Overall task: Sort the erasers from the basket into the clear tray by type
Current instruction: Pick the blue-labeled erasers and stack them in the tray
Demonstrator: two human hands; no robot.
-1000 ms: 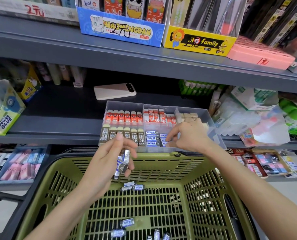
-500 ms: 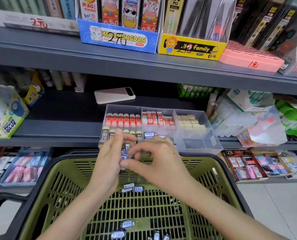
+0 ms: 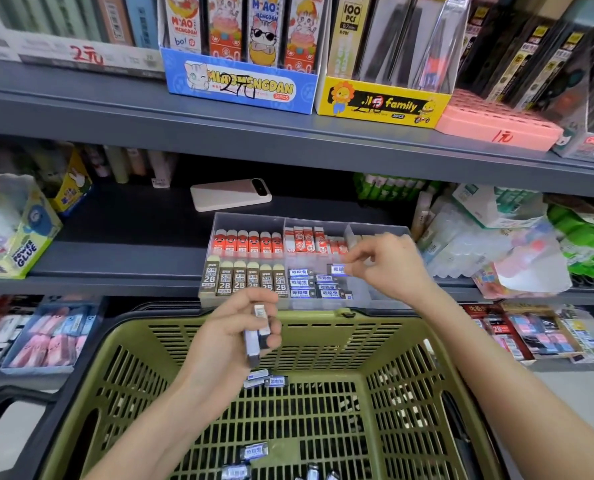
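Right hand (image 3: pixel 389 265) is out over the clear tray (image 3: pixel 309 223), thumb and forefinger pinched together on one blue-label eraser (image 3: pixel 337 269), held just above the stack of blue-label erasers (image 3: pixel 318 284) in the front middle compartment. Left hand (image 3: pixel 234 329) hangs lower, above the far rim of the green basket (image 3: pixel 427 362), fingers curled tight round a small bundle of erasers (image 3: pixel 258 336) standing on end (exact count hard to make out, a barcode shows on top). The tray sits on the grey shelf (image 3: pixel 122 251), right at its front edge: orange-sleeved erasers (image 3: pixel 248 241) back left, red-and-white ones (image 3: pixel 309 240) back middle, brown 2B erasers (image 3: pixel 245 278) front left. The right-hand compartments are mostly hidden behind the right hand. More blue-label erasers lie loose in the basket, a pair (image 3: pixel 266 379) near the far wall, others (image 3: pixel 254 452) toward the near edge. Behind the tray a phone (image 3: pixel 231 194) lies flat on the shelf.
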